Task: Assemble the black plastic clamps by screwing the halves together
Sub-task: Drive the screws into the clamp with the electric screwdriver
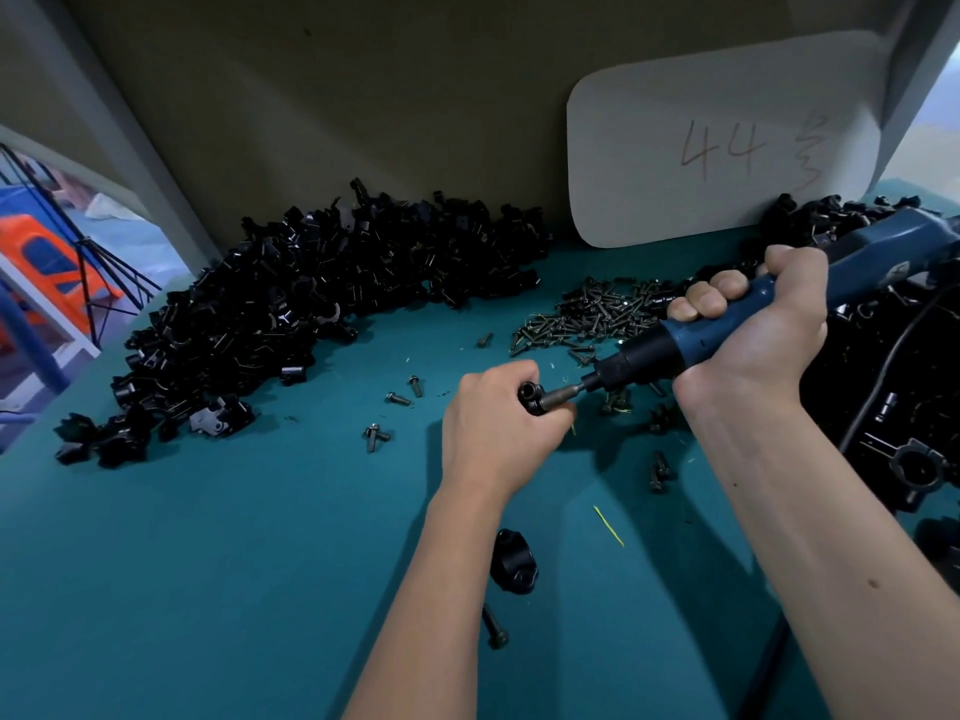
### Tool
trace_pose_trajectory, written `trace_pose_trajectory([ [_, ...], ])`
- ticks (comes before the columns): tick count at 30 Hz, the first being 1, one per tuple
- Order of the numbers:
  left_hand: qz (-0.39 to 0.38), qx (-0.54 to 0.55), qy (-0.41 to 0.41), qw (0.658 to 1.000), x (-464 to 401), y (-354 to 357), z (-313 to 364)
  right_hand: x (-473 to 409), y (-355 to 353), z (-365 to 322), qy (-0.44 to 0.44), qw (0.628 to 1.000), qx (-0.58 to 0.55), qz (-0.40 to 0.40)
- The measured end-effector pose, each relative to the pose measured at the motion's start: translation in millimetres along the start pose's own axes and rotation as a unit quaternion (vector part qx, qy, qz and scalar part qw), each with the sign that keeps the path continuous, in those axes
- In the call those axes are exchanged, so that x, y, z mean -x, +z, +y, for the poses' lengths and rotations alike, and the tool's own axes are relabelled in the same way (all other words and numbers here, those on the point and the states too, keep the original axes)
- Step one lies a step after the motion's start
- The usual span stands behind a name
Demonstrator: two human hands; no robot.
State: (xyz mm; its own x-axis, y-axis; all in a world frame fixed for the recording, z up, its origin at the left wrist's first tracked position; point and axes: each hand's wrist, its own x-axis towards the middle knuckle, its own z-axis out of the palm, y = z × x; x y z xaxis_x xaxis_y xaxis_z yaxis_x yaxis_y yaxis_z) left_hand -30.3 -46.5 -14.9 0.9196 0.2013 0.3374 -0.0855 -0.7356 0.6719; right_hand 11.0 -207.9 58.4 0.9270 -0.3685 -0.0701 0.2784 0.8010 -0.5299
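Black clamp (531, 398) gripped in left hand (493, 428); right hand (753, 330) clenches screwdriver (727, 324) — tip touching.

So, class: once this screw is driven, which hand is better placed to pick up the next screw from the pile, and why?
The left hand, probably. It only grips the small clamp, and loose screws lie just beside it. The right hand is wrapped around the blue screwdriver.

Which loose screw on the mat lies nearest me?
The long dark screw just below the lone black clamp, between the forearms. The other strays lie farther up the teal mat, left of the left hand.
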Motion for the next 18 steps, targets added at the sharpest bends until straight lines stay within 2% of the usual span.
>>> trace_pose_trajectory([
  [3, -0.001, -0.032, -0.006, 0.999, 0.9, 1.7, 0.4, 1.5, 0.6, -0.2, -0.005, 1.0, 0.006, -0.007],
  [9, 0.001, -0.026, -0.012, 1.0, 2.4, 3.5, 0.3, 7.3, 6.5, 0.0, -0.033, 0.998, 0.02, -0.041],
  [18, 0.027, -0.05, -0.031, 0.998, 1.8, 3.9, -0.9, 10.7, 7.4, 3.8, -0.056, 0.998, 0.019, -0.018],
])
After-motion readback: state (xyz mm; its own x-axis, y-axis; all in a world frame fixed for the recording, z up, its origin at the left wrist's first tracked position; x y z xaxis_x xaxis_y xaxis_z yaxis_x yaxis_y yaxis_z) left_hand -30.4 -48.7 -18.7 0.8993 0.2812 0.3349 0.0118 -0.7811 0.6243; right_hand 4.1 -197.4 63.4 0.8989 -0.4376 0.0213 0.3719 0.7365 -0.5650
